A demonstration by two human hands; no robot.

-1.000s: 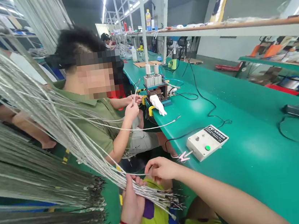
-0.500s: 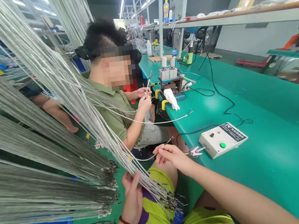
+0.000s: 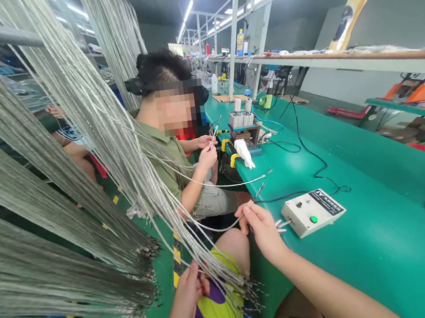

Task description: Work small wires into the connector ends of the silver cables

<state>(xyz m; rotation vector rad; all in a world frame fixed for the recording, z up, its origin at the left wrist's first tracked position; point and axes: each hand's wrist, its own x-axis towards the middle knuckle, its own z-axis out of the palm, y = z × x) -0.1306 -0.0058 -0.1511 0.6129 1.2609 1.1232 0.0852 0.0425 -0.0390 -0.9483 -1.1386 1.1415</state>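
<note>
My right hand [image 3: 262, 227] pinches one pale cable [image 3: 221, 229] close to its end. Thin bare wires fan out past my fingertips toward the bench edge. Over my lap hangs a thick bundle of the same cables [image 3: 209, 257], their stripped ends resting near my knee. My left hand [image 3: 188, 296] is at the left side of this bundle, fingers curled and thumb closed against a single cable that curves down to them. Just right of my right hand, a small clip joins a white tester box [image 3: 314, 212] with a green button.
Beside me a co-worker [image 3: 172, 148] holds a cable end in both hands. A small press [image 3: 243, 129] with a white glove stands on the green bench [image 3: 363, 254]. More cable bundles [image 3: 57, 281] hang at left. A shelf [image 3: 339, 55] runs above the bench.
My right hand has shifted slightly right with the cable end, which now points up toward the bench. My left hand has lowered and its fingers have curled in. The view has tilted up a little.
</note>
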